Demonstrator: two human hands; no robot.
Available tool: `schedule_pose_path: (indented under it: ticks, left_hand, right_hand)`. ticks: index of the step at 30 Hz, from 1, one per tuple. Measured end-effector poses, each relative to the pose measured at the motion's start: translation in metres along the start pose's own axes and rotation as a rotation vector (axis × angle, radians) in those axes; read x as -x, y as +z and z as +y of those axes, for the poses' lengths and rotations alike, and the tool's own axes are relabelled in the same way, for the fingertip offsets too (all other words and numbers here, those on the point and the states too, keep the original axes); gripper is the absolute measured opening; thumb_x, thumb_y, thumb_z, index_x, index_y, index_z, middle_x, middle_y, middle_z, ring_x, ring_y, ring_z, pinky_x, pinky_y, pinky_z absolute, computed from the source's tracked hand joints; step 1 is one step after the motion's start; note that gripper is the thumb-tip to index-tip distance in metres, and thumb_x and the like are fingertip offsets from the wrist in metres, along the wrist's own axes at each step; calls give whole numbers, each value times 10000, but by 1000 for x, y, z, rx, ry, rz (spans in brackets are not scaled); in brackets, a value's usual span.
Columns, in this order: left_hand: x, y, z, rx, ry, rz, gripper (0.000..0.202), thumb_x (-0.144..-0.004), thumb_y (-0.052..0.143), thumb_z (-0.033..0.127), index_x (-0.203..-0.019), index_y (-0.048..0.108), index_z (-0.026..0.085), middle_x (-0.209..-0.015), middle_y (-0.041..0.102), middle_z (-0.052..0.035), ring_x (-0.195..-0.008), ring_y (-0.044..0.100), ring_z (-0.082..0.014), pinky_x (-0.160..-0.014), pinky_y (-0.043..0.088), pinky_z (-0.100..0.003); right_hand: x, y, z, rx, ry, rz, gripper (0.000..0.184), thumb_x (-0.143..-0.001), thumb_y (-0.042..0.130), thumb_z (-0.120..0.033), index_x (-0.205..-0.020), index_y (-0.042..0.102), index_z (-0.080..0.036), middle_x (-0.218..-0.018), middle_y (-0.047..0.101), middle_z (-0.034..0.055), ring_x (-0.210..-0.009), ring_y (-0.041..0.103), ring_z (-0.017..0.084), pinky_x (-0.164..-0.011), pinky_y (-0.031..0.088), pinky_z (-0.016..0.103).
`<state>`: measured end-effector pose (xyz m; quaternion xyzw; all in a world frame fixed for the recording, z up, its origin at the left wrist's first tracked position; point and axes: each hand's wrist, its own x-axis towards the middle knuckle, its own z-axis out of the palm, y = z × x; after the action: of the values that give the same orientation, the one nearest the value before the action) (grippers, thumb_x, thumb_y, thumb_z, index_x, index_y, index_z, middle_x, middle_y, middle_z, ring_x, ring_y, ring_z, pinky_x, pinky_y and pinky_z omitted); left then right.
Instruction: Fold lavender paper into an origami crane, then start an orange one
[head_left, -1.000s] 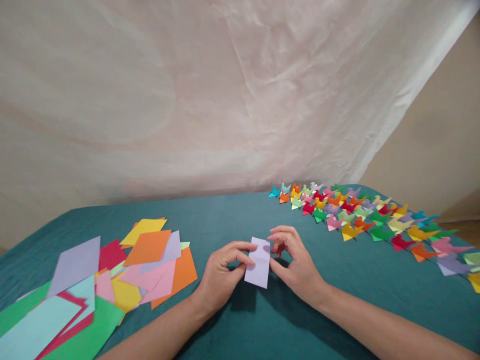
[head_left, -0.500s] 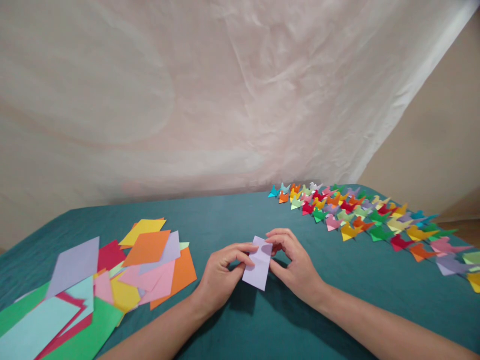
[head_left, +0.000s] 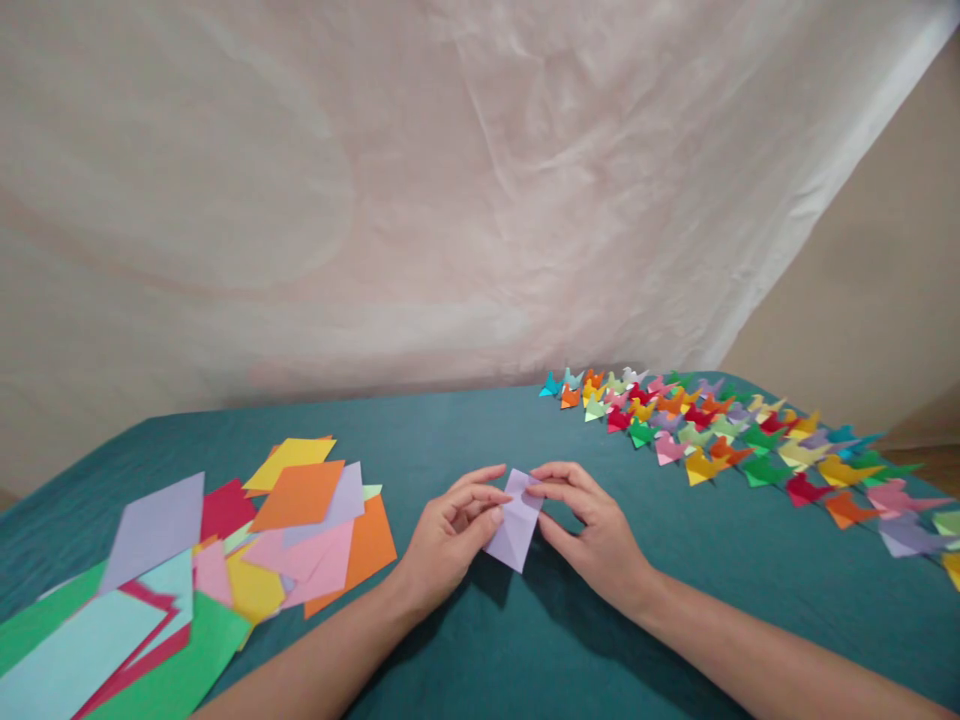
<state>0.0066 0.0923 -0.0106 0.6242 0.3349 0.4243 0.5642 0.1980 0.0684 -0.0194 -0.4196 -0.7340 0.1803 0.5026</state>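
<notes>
A small lilac paper strip [head_left: 514,528], folded lengthwise with a crease across its middle, lies between my hands on the teal tablecloth [head_left: 465,430]. My left hand [head_left: 448,540] pinches its left edge with thumb and fingers curled. My right hand [head_left: 589,525] holds the right side, its fingertips pressing the strip's top corner inward.
A loose heap of flat coloured paper sheets [head_left: 225,540] covers the cloth at the left. Rows of several small folded paper figures [head_left: 720,430] in many colours run along the right side to the table's edge. A cream sheet [head_left: 420,180] hangs behind the table.
The lilac strip has tilted slightly and shifted toward the left hand. My right fingertips have moved over its top corner, folding it in. Left fingers spread a little.
</notes>
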Motion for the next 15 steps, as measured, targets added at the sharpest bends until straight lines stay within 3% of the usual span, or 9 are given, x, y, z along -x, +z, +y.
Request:
schedule_pose_path:
  ticks: [7,15]
  left_hand:
    - [-4,0,-2,106,-213,13,383,-681,737,352,-1005,678,154,-963,687,-96,-844,622,-209,-759,474,-313]
    - [-3,0,0,63,-220,51,375,-658,745,362,-959,705,142,-960,692,-92,-829,623,-203,-757,482,-313]
  right_hand:
    - [0,-1,-2,19,-1,25,285,-783,544,-96,-1024,624,-226,-1051,546,70,-1006,545,185,-884,461,333]
    - [0,-1,-3,15,17,12,327,-776,498,-83,-1036,620,-240,-1061,536,74,-1015,537,198,-896,458,373]
